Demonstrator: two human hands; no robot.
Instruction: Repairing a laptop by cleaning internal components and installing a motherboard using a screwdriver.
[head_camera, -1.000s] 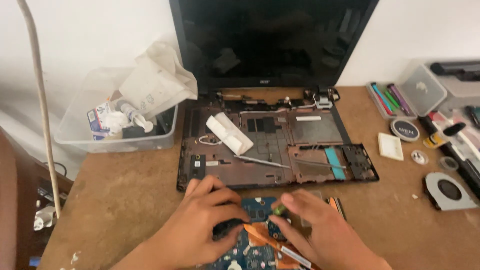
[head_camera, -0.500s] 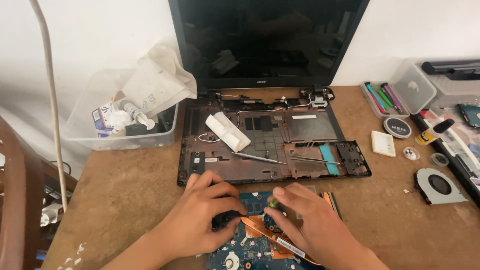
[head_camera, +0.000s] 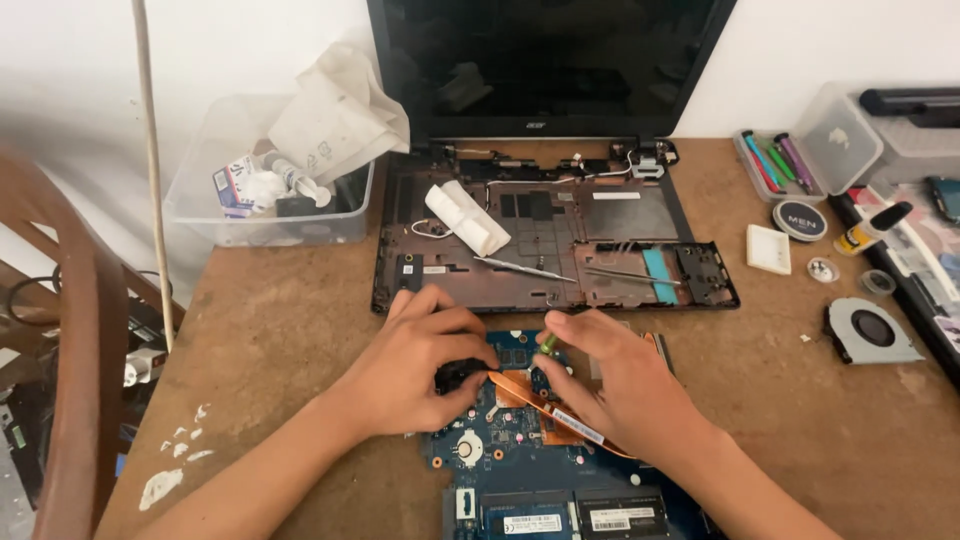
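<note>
At lower centre, a black part (head_camera: 458, 375) is pinched by the left hand (head_camera: 415, 365) over the blue motherboard (head_camera: 520, 470); a green-handled tool (head_camera: 547, 344) is gripped by the right hand (head_camera: 615, 385).

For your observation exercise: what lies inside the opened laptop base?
Inside the laptop base: a white rolled cloth and two metal tools. Anything beneath them is hidden.

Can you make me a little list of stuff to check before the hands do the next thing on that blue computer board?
1. Left hand steadying the blue circuit board: ok; it presses a small black part there.
2. Right hand holding a tool: ok, a small green-tipped tool.
3. Copper heat pipe free of the board: cannot tell; the hands cover its ends.
4. Board flat on the brown wooden table: ok.
5. Opened black laptop base out of the way: ok, behind the board.
</note>
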